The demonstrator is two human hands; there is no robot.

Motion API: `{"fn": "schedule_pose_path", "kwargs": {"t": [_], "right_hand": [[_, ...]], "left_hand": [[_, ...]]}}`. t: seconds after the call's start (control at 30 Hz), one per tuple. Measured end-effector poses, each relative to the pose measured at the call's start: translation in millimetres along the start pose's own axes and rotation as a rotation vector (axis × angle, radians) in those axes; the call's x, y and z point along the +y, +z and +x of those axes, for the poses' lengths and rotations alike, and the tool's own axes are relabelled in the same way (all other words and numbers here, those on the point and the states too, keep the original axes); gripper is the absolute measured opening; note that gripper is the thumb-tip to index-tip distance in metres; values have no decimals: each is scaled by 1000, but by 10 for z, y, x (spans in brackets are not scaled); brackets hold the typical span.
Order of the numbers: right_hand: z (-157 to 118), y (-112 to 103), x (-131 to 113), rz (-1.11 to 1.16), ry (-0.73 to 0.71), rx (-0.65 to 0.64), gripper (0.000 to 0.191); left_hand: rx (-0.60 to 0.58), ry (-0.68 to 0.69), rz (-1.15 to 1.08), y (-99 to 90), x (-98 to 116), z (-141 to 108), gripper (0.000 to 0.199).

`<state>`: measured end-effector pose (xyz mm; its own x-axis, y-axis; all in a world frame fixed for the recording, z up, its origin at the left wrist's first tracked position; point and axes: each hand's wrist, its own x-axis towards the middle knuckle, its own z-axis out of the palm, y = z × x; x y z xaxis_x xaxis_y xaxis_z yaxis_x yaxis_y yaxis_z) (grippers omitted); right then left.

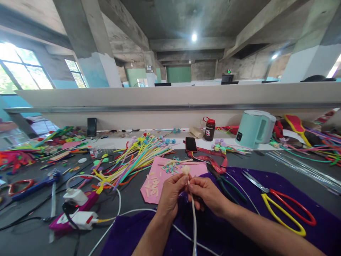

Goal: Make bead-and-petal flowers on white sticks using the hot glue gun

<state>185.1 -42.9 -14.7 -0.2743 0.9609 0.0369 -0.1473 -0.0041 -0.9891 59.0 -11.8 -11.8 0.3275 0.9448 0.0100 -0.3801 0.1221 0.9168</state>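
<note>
My left hand (171, 193) pinches a cream pipe-cleaner flower (185, 170) just below its small fluffy head. My right hand (209, 195) grips the same flower at the top of its pale stem (194, 217), which hangs down towards me. Both sets of fingers are closed and nearly touch; they hide the join between head and stem. Right behind them lies a pink foam sheet (149, 177) bearing short cream pieces (153, 185) and small teal, blue and yellow pieces (173, 164). Under my forearms spreads a dark purple cloth (128, 233).
To the right are scissors (283, 206) with red and yellow handles and dark-green-handled pliers (231, 188). On the left sit a pink power strip (60, 222) with chargers, and a heap of coloured pipe cleaners (138, 156). Further back stand a kettle (252, 129), a bottle (210, 131) and a phone (190, 144).
</note>
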Motion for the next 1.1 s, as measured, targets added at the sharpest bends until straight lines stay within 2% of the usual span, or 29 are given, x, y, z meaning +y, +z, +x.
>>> {"fn": "schedule_pose_path", "kwargs": {"t": [0.17,0.63,0.8,0.93,1.1], "right_hand": [[1,19,-8,8,21,1,27],[11,10,3,-15,33,17,28],[18,-13,22,32,10,-5,29],[19,-39,4,99,-8,-26,29],[8,-35,3,156,28,-49,27]], "left_hand": [[65,7,18,-8,-20,18,17],[97,23,63,10,-9,9,17],[50,-11,30,16,-2,-7,18],[-19,-90,-33,57,44,-36,28],[-6,-111,-86,72,81,-43,25]]}}
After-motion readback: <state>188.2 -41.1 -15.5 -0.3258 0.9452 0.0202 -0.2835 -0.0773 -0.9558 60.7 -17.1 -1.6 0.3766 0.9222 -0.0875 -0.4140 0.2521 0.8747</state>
